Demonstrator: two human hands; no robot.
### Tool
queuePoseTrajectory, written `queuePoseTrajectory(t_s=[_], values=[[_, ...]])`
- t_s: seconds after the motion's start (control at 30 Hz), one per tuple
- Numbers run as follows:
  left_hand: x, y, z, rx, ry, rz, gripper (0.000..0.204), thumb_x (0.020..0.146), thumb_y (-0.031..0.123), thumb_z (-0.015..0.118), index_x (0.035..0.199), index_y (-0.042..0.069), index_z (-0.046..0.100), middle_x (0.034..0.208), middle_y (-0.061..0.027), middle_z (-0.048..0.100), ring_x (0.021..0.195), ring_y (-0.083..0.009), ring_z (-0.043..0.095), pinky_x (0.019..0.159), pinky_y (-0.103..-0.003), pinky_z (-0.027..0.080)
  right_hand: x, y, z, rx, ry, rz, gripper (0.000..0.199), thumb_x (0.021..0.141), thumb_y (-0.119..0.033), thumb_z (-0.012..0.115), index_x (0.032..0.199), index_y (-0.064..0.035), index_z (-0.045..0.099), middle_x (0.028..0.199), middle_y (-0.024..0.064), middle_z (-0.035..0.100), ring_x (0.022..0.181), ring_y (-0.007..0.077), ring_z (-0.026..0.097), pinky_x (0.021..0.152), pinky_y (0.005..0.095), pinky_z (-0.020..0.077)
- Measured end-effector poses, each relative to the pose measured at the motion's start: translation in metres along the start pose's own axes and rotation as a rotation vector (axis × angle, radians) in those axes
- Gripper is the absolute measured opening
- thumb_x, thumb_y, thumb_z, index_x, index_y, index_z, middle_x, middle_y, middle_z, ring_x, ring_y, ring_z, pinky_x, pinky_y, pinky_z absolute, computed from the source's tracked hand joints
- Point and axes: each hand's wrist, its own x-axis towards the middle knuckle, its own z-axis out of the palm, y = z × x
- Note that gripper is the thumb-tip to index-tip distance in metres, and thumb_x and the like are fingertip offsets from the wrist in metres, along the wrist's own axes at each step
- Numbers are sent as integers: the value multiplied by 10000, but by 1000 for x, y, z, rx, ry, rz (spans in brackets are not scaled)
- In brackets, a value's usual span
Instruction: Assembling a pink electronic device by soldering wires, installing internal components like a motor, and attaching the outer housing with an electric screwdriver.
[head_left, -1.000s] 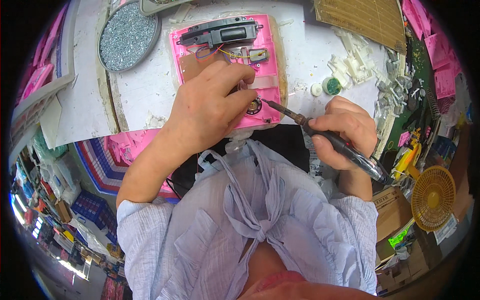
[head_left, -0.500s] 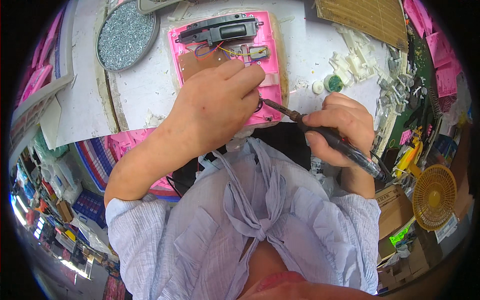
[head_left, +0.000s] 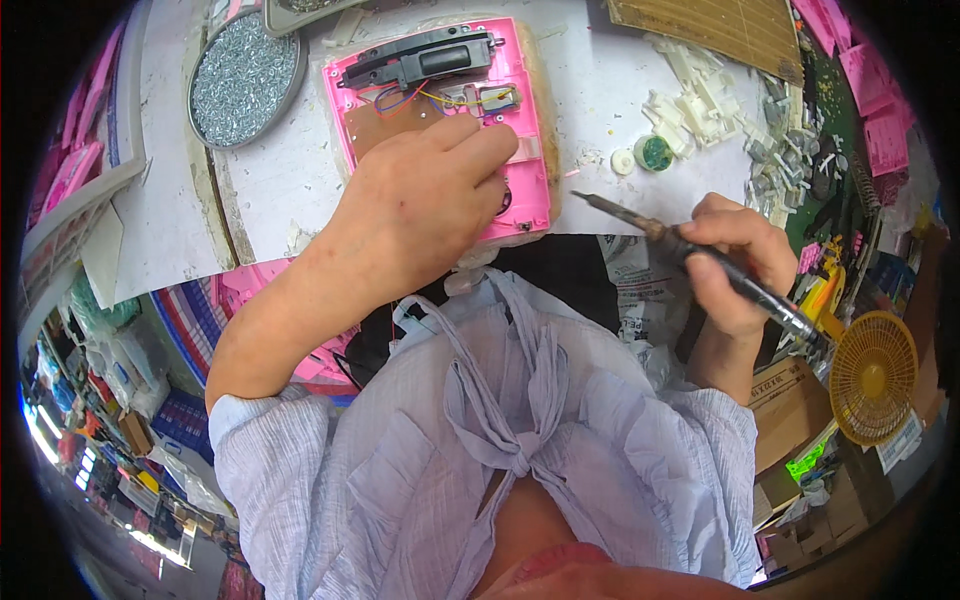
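A pink plastic housing (head_left: 541,150) lies on the table in front of me. Inside it are a long black part (head_left: 440,64), a brown board (head_left: 385,126) and thin coloured wires. My left hand (head_left: 425,195) rests over the lower part of the housing, fingers curled and pressed together. Whatever is between those fingertips is hidden. Just beside them shows part of a round black piece (head_left: 505,201). My right hand (head_left: 742,255) grips a soldering iron (head_left: 655,232) by its dark handle. The iron's tip points up and left, apart from the housing's right side.
A round tray (head_left: 301,82) full of small screws stands at the far left. To the right lie a green-filled pot (head_left: 654,153), a white cap (head_left: 622,161) and white plastic parts (head_left: 695,108). Beyond them is brown cardboard (head_left: 715,32). A yellow fan (head_left: 872,377) stands lower right.
My right hand has drawn the soldering iron back to the right, away from the round black piece. My left hand stays over the housing. The whole view has shifted slightly.
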Motion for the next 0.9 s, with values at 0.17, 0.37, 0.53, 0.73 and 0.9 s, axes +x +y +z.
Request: queuePoseTrajectory(t_s=[0.17,0.37,0.53,0.73,0.9], values=[[6,-3,-6,32,-63,41,151,759,105,708,888,30,685,968,-78,627,871,-266,638,705,-384,542,-48,9,-54,141,421,82,291,859,-121,743,1070,27,608,914,63,643,793,116,584,742,231,464],[-4,0,1,79,53,36,164,774,48,718,933,11,709,977,-110,653,858,-291,658,686,-396,542,-107,4,-144,232,895,7,93,947,-70,688,1012,-50,626,839,8,602,629,55,473,621,216,426],[-10,3,9,51,146,17,257,729,-8,783,981,-1,737,964,-124,651,814,-279,647,658,-379,531,-134,4,-187,-10,1236,-123,80,937,-41,693,976,-40,623,813,-5,594,607,41,446,566,192,369],[-23,-3,16,26,225,-22,270,734,-23,802,993,24,742,973,-131,660,810,-291,658,672,-384,550,-75,54,-247,-366,1340,-56,117,907,-99,766,947,-57,665,765,-10,604,622,67,503,552,228,385],[-26,-9,7,-80,272,-5,348,758,-2,786,1095,54,721,1038,-138,657,829,-286,666,689,-378,556,-44,63,-243,232,1328,334,222,976,-244,729,1063,-45,682,957,67,669,691,114,558,616,275,456]])
